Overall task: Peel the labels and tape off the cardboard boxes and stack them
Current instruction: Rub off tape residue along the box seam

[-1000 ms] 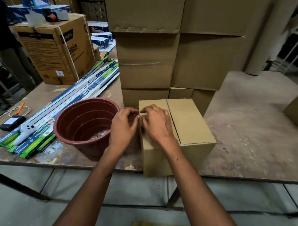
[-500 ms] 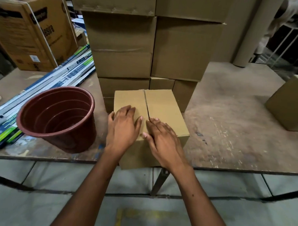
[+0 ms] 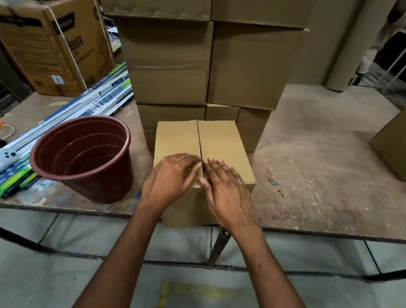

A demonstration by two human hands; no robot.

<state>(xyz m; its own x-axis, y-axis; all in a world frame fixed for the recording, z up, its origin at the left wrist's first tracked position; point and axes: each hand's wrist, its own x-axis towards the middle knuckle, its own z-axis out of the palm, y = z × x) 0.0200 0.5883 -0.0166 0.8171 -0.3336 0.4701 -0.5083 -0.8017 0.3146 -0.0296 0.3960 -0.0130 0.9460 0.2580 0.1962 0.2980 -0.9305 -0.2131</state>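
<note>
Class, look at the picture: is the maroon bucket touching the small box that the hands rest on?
Apart. The head view shows a strip of bare table between the bucket and the box.

Both hands lie flat on the small box (image 3: 217, 140), hemmed beyond the fingertips by the stacked boxes (image 3: 207, 68) touching its far side and to the left by the red bucket (image 3: 82, 158), while bare table (image 3: 316, 171) stretches open rightward to a lone box (image 3: 395, 149).
</note>
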